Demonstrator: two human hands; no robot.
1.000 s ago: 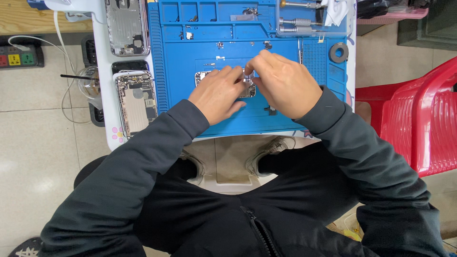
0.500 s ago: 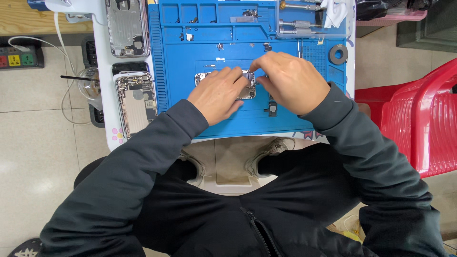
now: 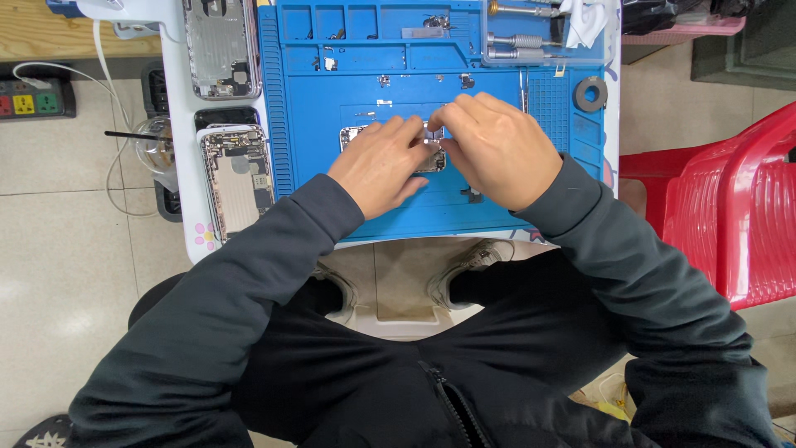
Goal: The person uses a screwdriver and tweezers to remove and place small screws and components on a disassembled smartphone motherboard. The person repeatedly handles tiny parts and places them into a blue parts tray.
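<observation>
Your right hand [image 3: 496, 151] slid closer; both hands pinch the small phone part [image 3: 431, 156], so keep your left hand [image 3: 380, 164] steady on the blue mat [image 3: 332, 166].

The light is bright and even. Shadows are soft. Everything looks sharp, and the floor tiles [image 3: 58, 249] shine a little.

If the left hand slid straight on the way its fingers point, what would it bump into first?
Probably the right hand: the left hand points up and rightward over the small opened device, and their fingertips nearly meet already.
</observation>
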